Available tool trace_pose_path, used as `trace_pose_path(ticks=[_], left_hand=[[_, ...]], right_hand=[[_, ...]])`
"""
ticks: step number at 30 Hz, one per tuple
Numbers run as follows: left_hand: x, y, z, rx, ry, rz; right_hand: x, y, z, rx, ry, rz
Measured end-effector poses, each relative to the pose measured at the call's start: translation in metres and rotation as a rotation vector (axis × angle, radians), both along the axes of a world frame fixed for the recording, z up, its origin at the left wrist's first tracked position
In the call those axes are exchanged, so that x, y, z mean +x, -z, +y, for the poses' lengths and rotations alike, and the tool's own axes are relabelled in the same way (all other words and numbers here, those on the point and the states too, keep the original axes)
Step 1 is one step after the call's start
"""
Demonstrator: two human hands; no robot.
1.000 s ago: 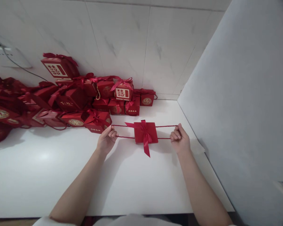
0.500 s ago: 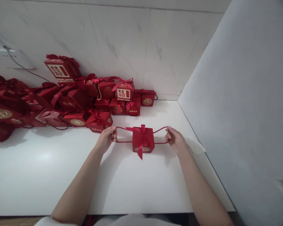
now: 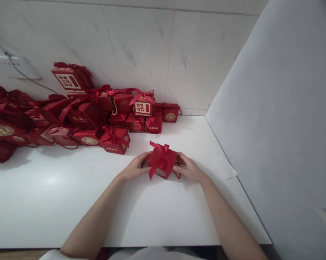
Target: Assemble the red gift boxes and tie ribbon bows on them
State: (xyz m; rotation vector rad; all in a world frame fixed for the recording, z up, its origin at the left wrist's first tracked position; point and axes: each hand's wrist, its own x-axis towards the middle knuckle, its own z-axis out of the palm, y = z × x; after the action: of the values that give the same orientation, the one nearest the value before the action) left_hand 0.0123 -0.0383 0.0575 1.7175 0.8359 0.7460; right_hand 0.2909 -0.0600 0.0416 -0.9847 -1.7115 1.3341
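A small red gift box [image 3: 165,164] with a ribbon bow on top is between my two hands on the white table, turned slightly at an angle. My left hand [image 3: 137,167] grips its left side, thumb in front and fingers behind. On the opposite side, my right hand [image 3: 188,168] holds the box with thumb and fingers around its edge. A red cord handle loops out below the right thumb. Part of a gold round emblem shows on the front face, beneath the ribbon tail.
Many red gift boxes [image 3: 88,115] with ribbons are piled along the tiled wall [image 3: 141,47] at the back left. A pale panel [image 3: 274,108] bounds the table [image 3: 163,213] on the right. A white device [image 3: 23,68] with a cable sits at the far left.
Both hands have let go of the stretched cord handles and moved inward onto the box's sides. The box has turned a little, and its ribbon tails lie differently.
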Motion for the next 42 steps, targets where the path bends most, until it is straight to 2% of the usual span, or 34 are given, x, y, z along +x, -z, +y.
trace_pose_path(ticks=[3, 5, 10, 13, 19, 24, 27, 31, 36, 42], left_hand=[[-0.002, 0.010, 0.006, 0.070, -0.204, 0.045], [-0.007, 0.016, 0.009, 0.120, -0.275, 0.067], [-0.015, 0.017, 0.004, 0.159, -0.058, 0.125], [-0.011, 0.013, -0.001, 0.166, -0.010, 0.170], [0.001, 0.005, -0.005, 0.167, -0.065, 0.138], [0.005, -0.003, -0.012, 0.152, -0.152, 0.199], [0.005, -0.003, -0.014, 0.149, -0.163, 0.229], [0.005, -0.001, -0.013, 0.163, -0.159, 0.250], [0.006, -0.001, -0.011, 0.265, -0.162, 0.250], [0.005, 0.000, -0.011, 0.257, -0.197, 0.264]], right_hand=[[-0.009, 0.004, -0.001, 0.105, 0.113, -0.078], [-0.012, 0.008, -0.001, 0.141, 0.166, -0.134], [-0.013, 0.014, -0.002, 0.152, 0.181, -0.184], [-0.014, 0.012, -0.005, 0.147, 0.138, -0.163], [-0.014, 0.001, -0.010, 0.196, 0.023, -0.202], [-0.014, -0.005, -0.010, 0.349, 0.057, -0.235], [-0.013, -0.005, -0.009, 0.388, 0.069, -0.249], [-0.013, -0.005, -0.009, 0.399, 0.065, -0.260], [-0.011, -0.007, -0.010, 0.395, 0.051, -0.231], [-0.011, -0.010, -0.014, 0.298, 0.055, -0.178]])
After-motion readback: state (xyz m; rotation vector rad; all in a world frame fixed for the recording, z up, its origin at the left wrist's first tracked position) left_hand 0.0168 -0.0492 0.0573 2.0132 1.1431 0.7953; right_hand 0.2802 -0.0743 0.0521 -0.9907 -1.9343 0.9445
